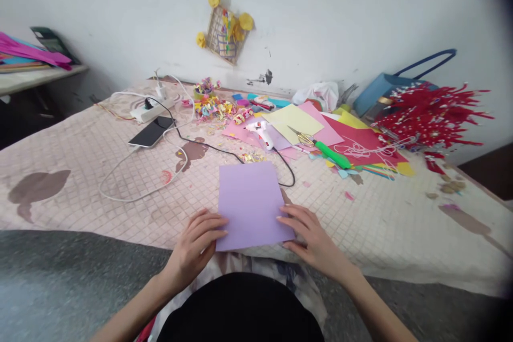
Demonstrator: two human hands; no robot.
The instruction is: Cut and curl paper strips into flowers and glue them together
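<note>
A purple sheet of paper [250,203] lies flat at the table's front edge. My left hand [198,240] rests its fingertips on the sheet's left edge, with the thumb hidden under the fingers. On the right edge lie the fingertips of my right hand [310,235], its fingers slightly spread and its thumb by the lower right corner. Behind the sheet is a white glue gun [261,133] with a black cord. Green-handled scissors [332,154] rest on coloured papers to its right.
A phone [152,132] on a white cable and a power strip [154,109] are at the left. Paper scraps [212,108] lie at the back. Red beaded stems [433,115] and a blue bag [374,96] stand at the right.
</note>
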